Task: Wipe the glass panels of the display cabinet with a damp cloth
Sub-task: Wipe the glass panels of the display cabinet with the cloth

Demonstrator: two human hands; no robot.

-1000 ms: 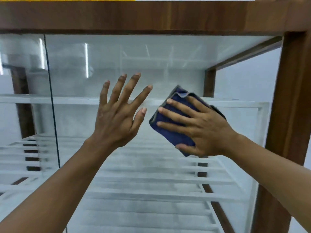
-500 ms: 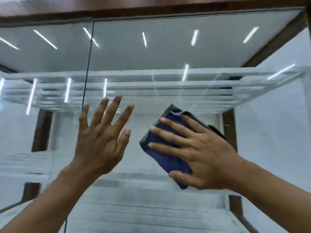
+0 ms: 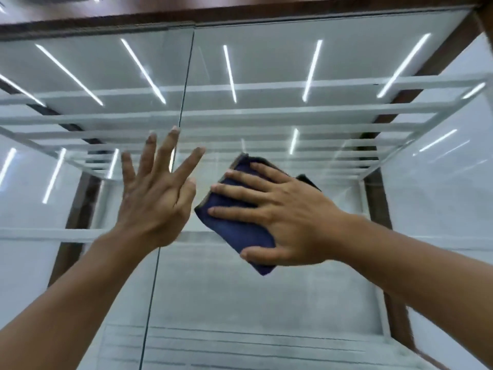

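Observation:
A folded dark blue cloth (image 3: 234, 222) lies flat against the right glass panel (image 3: 306, 303) of the display cabinet. My right hand (image 3: 288, 217) presses it to the glass with straight, spread fingers. My left hand (image 3: 157, 193) is raised beside it with fingers spread, its palm toward the glass at the vertical seam (image 3: 184, 84) where the left glass panel (image 3: 40, 263) and the right one meet. Whether the left palm touches the glass is unclear. Neither hand holds anything else.
A dark wooden frame (image 3: 240, 12) runs along the cabinet's top and a wooden post (image 3: 378, 198) stands at the right rear. White slatted shelves (image 3: 266, 113) sit inside, above hand height. Strip lights reflect in the glass.
The view has tilted upward, so the upper shelf and light reflections fill the top. Both hands keep their side-by-side pose on the glass, with the cloth still under the right hand.

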